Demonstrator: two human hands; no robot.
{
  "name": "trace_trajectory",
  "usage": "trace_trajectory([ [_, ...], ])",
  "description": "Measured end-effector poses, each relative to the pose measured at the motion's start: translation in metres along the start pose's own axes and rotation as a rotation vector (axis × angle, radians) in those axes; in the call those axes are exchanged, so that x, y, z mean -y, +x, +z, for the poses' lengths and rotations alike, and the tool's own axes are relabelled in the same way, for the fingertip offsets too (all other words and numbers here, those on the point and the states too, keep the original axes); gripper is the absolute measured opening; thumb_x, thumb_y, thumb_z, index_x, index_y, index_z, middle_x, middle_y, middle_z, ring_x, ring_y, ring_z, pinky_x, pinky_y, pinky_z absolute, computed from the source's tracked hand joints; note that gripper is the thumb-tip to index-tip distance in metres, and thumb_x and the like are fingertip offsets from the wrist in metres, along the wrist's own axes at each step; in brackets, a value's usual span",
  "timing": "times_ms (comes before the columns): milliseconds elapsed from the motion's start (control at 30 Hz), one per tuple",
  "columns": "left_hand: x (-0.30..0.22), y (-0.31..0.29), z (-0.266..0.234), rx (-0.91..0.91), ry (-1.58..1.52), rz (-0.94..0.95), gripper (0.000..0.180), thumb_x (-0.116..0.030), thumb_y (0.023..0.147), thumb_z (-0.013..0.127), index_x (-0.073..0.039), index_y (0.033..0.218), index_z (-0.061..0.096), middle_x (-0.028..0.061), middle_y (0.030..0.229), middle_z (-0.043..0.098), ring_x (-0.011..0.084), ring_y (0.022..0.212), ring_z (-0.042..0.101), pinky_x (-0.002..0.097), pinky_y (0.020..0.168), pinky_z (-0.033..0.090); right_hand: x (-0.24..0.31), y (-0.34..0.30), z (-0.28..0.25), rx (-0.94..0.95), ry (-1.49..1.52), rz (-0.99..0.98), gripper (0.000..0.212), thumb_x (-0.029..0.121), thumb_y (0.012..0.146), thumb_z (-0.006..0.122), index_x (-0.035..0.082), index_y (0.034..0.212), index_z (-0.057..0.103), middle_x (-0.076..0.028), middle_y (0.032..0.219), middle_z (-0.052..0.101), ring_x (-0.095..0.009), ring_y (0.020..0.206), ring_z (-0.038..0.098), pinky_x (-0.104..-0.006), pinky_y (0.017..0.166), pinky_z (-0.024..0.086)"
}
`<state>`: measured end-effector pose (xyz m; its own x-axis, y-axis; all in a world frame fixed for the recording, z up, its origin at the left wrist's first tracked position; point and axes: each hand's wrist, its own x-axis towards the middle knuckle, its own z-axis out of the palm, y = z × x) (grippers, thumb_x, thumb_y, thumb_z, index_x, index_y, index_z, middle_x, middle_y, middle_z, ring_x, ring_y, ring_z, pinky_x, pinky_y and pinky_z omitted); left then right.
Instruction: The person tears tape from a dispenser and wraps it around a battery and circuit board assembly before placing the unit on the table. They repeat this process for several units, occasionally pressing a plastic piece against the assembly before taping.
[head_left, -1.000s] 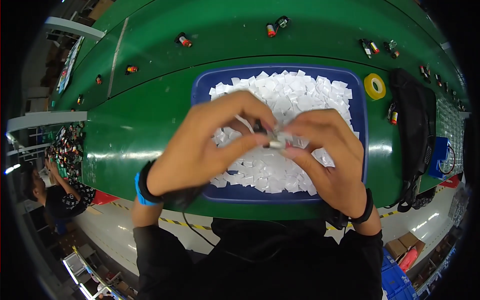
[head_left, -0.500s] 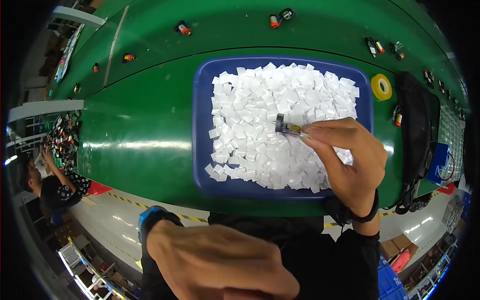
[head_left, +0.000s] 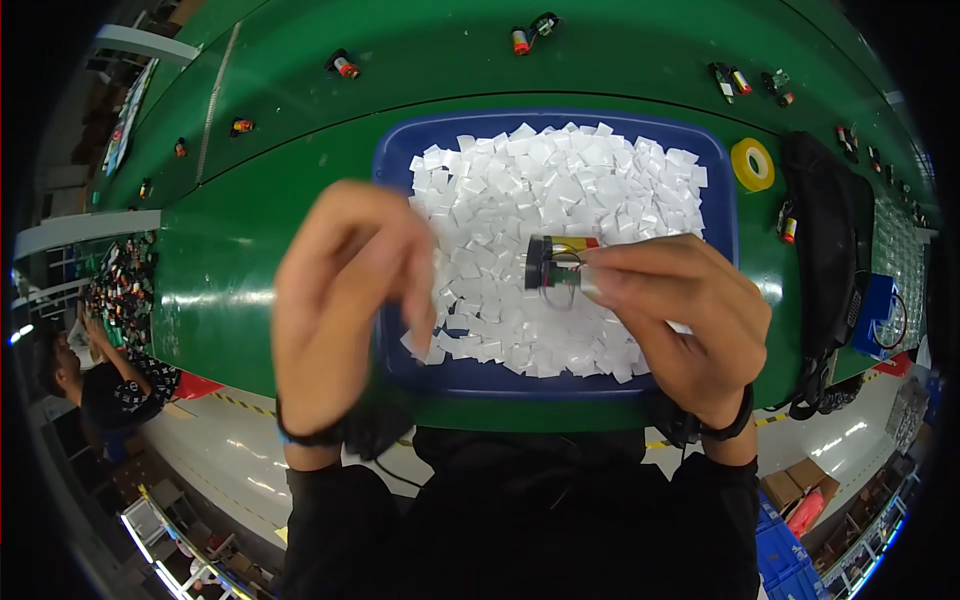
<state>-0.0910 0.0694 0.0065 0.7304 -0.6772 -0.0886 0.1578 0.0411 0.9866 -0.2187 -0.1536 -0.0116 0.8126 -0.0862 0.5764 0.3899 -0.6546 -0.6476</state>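
Note:
My right hand (head_left: 690,320) pinches a small electronic assembly (head_left: 558,270) between thumb and fingers. The assembly has a round black end cap, a yellow-and-red battery cell, a little green circuit board and thin wires. It is held above a blue tray (head_left: 555,385) filled with small white square pieces (head_left: 560,180), which look like paper or film. My left hand (head_left: 350,300) is over the tray's left edge, bent at the fingers and smeared by motion. Whether its fingertips have hold of a white piece cannot be made out.
Similar assemblies (head_left: 520,40) lie spread along the green strip beyond the tray. A yellow tape roll (head_left: 752,165), a black bag (head_left: 825,240) and a blue box (head_left: 880,315) stand right. At far left, another person (head_left: 100,370) works beside a heap of assemblies (head_left: 120,290).
My left hand has moved up from the lower edge to the tray's left side. The assembly in my right hand has turned, showing its battery. Assemblies on the far strip appear slightly farther left.

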Motion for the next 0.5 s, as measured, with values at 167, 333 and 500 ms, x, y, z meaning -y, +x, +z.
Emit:
trace_trajectory([
  [167, -0.002, 0.013, 0.012, 0.206, 0.029, -0.361, 0.032, -0.027, 0.104, 0.045, 0.002, 0.115, 0.056, 0.0134, 0.091, 0.063, 0.0156, 0.071, 0.061, 0.0271, 0.054, 0.055, 0.01, 0.002, 0.005, 0.068, -0.017, -0.106, 0.026, -0.007, 0.067, 0.08, -0.001, 0.09, 0.068, -0.015, 0.095, 0.072, -0.027, 0.08, 0.07, -0.0328, 0.067, 0.056],
  [333, 0.006, 0.016, 0.02, 0.348, -0.146, -0.413, 0.028, -0.019, 0.099, 0.056, 0.004, 0.114, 0.055, 0.0118, 0.09, 0.062, 0.0174, 0.077, 0.064, 0.0278, 0.053, 0.057, 0.012, 0.008, 0.002, 0.086, -0.16, -0.132, 0.027, -0.004, 0.064, 0.081, 0.001, 0.088, 0.069, -0.011, 0.098, 0.07, -0.027, 0.085, 0.067, -0.033, 0.068, 0.056],
  [500, 0.018, 0.012, 0.022, 0.236, -0.068, -0.209, 0.027, -0.006, 0.088, 0.07, 0.002, 0.11, 0.058, 0.01, 0.091, 0.063, 0.0153, 0.078, 0.064, 0.0271, 0.055, 0.058, 0.007, -0.001, 0.007, 0.072, -0.327, -0.112, 0.03, -0.005, 0.066, 0.08, 0.001, 0.092, 0.067, -0.009, 0.099, 0.068, -0.026, 0.087, 0.065, -0.0329, 0.068, 0.056],
])
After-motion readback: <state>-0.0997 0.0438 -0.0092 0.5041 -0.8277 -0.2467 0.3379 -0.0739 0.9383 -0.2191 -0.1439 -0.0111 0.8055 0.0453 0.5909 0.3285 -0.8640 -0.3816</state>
